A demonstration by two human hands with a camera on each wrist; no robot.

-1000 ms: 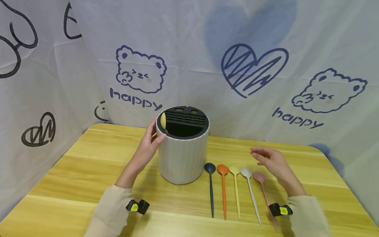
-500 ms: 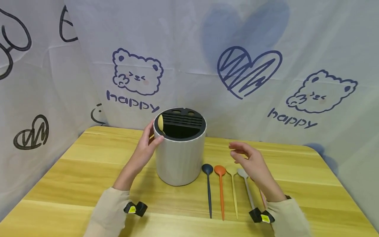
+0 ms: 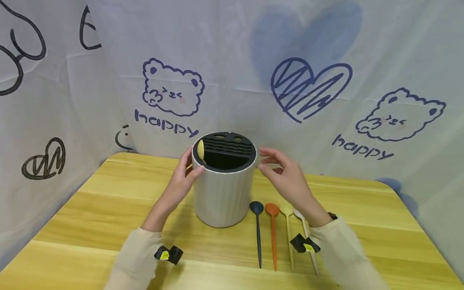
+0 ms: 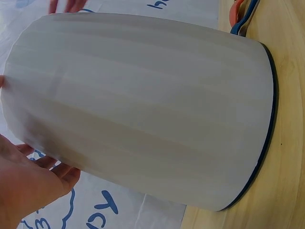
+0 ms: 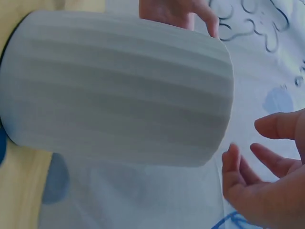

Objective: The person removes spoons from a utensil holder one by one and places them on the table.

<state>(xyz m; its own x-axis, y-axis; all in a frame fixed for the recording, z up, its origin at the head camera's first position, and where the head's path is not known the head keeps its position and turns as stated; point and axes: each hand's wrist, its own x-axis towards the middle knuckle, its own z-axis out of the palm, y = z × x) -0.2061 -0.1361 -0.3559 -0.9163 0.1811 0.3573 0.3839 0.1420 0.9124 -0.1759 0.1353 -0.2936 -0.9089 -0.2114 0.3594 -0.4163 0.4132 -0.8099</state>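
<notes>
A white ribbed utensil holder with a black slotted top stands upright on the table. A pale yellow spoon pokes out of the left side of its opening. My left hand grips the holder at its upper left, thumb at the front rim and fingers along the side. In the right wrist view my right hand is apart from the holder, fingers loosely bent and holding nothing. Right of the holder lie a dark blue spoon, an orange spoon, a yellow spoon and a white spoon, partly covered by my right arm.
The wooden table extends on both sides of the holder. Behind it hangs a pale cloth printed with bears and hearts. Small black wrist cameras sit on both sleeves.
My right hand has moved left from above the spoons to beside the holder's right rim. Its arm now hides the pink spoon. My left hand keeps its hold on the holder.
</notes>
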